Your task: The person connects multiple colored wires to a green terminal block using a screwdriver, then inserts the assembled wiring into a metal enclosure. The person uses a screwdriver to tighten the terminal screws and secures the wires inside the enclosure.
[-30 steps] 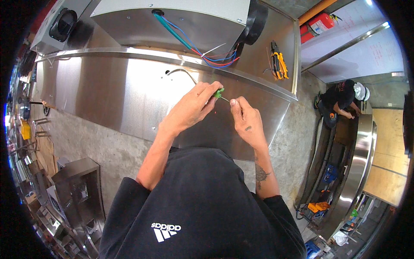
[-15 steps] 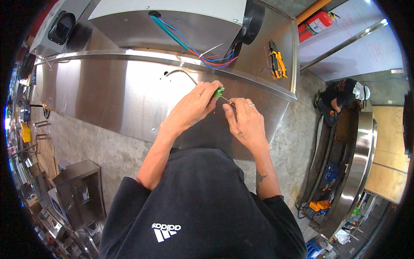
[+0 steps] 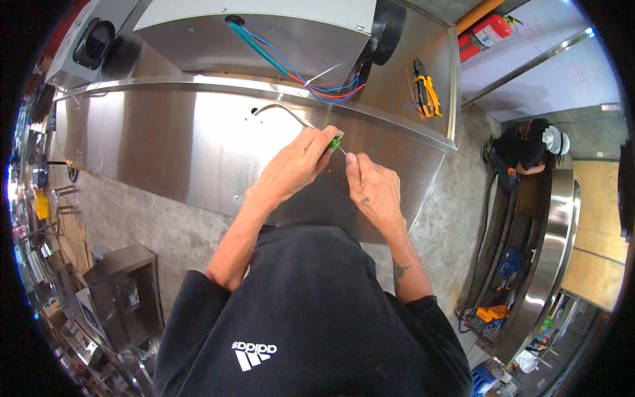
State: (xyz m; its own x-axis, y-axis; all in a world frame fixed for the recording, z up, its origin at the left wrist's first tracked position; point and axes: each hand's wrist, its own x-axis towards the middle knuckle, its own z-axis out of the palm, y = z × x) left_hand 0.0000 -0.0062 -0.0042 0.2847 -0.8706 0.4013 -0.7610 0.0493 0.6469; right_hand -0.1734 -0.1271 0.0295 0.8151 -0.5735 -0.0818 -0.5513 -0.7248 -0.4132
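My left hand (image 3: 296, 162) is closed around a small green terminal connector (image 3: 336, 141), which shows past the thumb and fingertips. A grey cable (image 3: 286, 108) comes out of a hole in the steel panel and runs to the back of that hand. My right hand (image 3: 376, 188) is closed just to the right, gripping a small screwdriver whose thin shaft (image 3: 342, 151) points at the green connector. The screwdriver's handle is hidden inside the fingers. Both hands are over the steel panel (image 3: 159, 132), and the connector and shaft tip appear to touch.
Beyond the panel's raised edge stands a grey metal box (image 3: 264, 46) with blue, red and green wires (image 3: 264, 58) hanging out. Pliers with yellow-black handles (image 3: 426, 92) lie at the right. A person (image 3: 526, 145) bends over a steel unit far right, below a fire extinguisher (image 3: 486, 34).
My right hand has turned and its fingers have curled in around the screwdriver, covering more of it. My left hand stays nearly still with the connector. The person at the right has shifted an arm.
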